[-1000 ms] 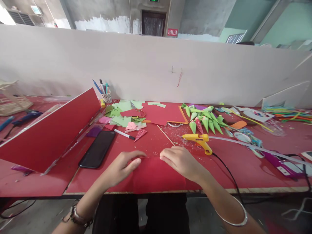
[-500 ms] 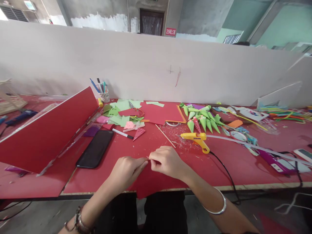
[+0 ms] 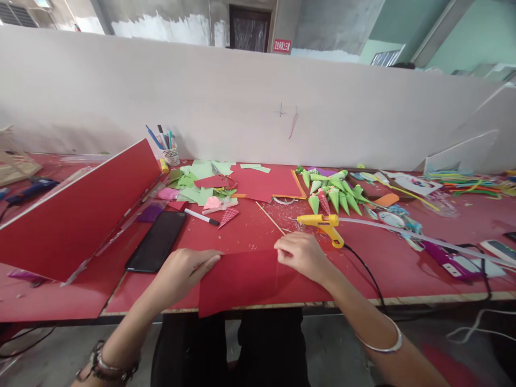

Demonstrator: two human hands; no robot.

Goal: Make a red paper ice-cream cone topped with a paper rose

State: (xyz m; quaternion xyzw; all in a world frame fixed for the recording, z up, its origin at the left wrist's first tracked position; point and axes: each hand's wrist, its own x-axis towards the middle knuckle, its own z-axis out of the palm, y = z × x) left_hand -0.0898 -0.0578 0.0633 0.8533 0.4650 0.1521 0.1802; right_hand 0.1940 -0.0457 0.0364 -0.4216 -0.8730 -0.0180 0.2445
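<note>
A sheet of red paper (image 3: 242, 279) lies at the table's front edge, its near part jutting past the edge. My left hand (image 3: 189, 269) pinches its far edge at the left, thumb against fingers. Farther right, my right hand (image 3: 300, 255) is closed on the same far edge, fingers curled. Just beyond the right hand lie a thin wooden stick (image 3: 269, 216) and a yellow glue gun (image 3: 321, 223). A black phone (image 3: 157, 242) rests to the left of my left hand.
A red board (image 3: 88, 215) leans at the left. Green paper cones (image 3: 336, 193) are heaped at the back right, and green paper scraps (image 3: 197, 183) at the back left. A marker (image 3: 201, 216) and a patterned pink-red cone (image 3: 229, 216) lie mid-table. The glue gun's cord (image 3: 365, 269) runs off the front edge.
My hands were together at the paper's edge and have moved apart, left hand leftward and right hand rightward. More of the red paper now shows between them.
</note>
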